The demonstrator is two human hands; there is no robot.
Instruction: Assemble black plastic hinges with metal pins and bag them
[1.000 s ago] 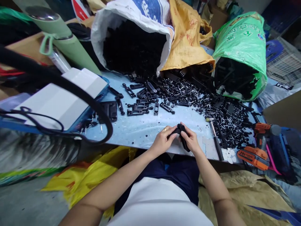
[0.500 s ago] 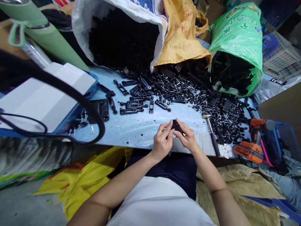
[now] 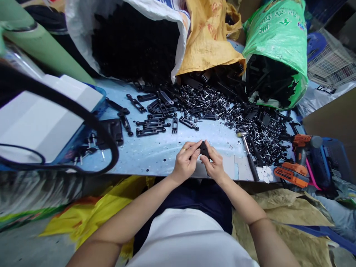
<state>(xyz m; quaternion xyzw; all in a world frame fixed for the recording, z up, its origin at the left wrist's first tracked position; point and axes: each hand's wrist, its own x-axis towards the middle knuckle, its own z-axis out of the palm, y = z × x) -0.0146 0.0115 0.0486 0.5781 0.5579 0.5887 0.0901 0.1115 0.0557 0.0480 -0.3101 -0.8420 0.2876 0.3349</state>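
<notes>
A small black plastic part [image 3: 204, 149] is pinched between both hands just above the near edge of the pale blue table [image 3: 155, 148]. My left hand [image 3: 185, 163], with a ring on one finger, closes its fingertips on the part's left side. My right hand [image 3: 213, 164] grips it from the right, fingers curled over it. Most of the part is hidden by my fingers.
Loose black plastic parts and rivets [image 3: 222, 107] cover the table's far right. Behind them lie a white sack [image 3: 130, 37], a yellow sack [image 3: 211, 37] and a green sack [image 3: 278, 52] of black parts. A hammer [image 3: 247, 154] and an orange drill [image 3: 296, 163] lie at right; a white box [image 3: 41, 118] at left.
Both hands have stayed together on the black part, turning it and drawing it slightly nearer the table's edge. The view has tilted down a little.
</notes>
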